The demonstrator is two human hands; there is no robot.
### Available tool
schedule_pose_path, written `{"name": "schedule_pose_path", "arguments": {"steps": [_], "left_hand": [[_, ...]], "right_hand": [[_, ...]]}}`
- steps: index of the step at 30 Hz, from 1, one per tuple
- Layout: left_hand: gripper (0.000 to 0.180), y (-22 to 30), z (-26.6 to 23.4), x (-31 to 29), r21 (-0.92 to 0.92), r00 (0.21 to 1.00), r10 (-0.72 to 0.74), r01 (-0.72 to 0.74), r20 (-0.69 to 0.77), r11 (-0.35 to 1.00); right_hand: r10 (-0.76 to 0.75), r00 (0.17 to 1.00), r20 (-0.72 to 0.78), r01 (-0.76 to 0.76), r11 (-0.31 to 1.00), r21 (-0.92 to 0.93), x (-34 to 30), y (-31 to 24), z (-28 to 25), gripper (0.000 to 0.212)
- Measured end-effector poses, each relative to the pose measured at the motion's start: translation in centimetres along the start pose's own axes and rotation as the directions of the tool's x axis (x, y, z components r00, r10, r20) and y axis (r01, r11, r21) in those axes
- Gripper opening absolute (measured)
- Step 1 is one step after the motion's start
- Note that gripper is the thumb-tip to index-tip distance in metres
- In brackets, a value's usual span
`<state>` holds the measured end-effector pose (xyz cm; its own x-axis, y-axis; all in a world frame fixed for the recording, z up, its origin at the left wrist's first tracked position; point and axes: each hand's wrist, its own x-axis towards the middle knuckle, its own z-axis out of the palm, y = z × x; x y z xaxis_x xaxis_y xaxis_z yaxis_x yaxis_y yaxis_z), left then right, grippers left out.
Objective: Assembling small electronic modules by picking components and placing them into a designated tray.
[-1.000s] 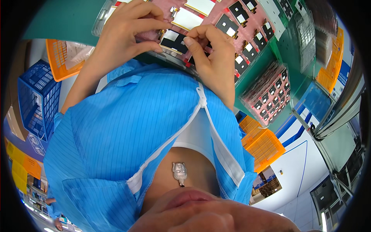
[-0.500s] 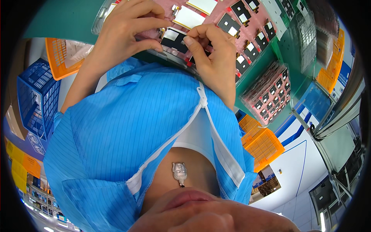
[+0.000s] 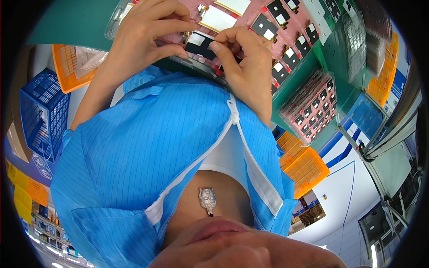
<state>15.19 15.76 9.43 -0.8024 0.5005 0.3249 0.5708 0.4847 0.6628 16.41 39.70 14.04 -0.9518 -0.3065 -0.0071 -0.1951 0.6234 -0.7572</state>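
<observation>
Between 2 hands, left hand point(image 3: 143, 38) and right hand point(image 3: 243, 62), 1 black part point(image 3: 200, 46).

Right hand point(image 3: 243, 67) is edging slightly leftward along the small black flat part point(image 3: 200, 45), its fingertips closing toward the left hand point(image 3: 145, 38); both hands are keeping their pinch.

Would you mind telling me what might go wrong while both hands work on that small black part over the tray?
The black part is pinched only at its edges by the left hand and right hand, so it may slip or bend. It hangs right over the pink tray of similar parts, so a drop could knock neighbours. The hands hide much of it.
</observation>
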Motion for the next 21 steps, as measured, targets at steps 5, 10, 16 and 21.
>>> {"name": "schedule_pose_path", "arguments": {"steps": [5, 10, 16, 21], "left_hand": [[0.054, 0.2, 0.1, 0.1, -0.010, 1.000, -0.011, 0.010, -0.005, 1.000], [0.053, 0.2, 0.0, 0.1, -0.006, 1.000, 0.001, -0.001, -0.013, 1.000], [0.052, 0.2, 0.2, 0.1, -0.011, 1.000, -0.016, 0.016, -0.005, 1.000], [0.054, 0.3, 0.1, -0.2, 0.008, 0.999, -0.036, 0.036, -0.002, 0.999]], "right_hand": [[0.003, 1.000, 0.005, -0.003, 1.000, -0.024, 0.0, 0.1, 0.1, 0.008], [-0.038, 0.999, -0.005, 0.037, 0.996, -0.086, -0.2, 0.1, 0.1, 0.009], [-0.115, 0.993, -0.034, 0.107, 0.979, -0.175, -0.3, 0.2, 0.6, 0.011], [-0.214, 0.974, -0.078, 0.165, 0.896, -0.411, -0.6, 0.1, 1.6, 0.021]]}}
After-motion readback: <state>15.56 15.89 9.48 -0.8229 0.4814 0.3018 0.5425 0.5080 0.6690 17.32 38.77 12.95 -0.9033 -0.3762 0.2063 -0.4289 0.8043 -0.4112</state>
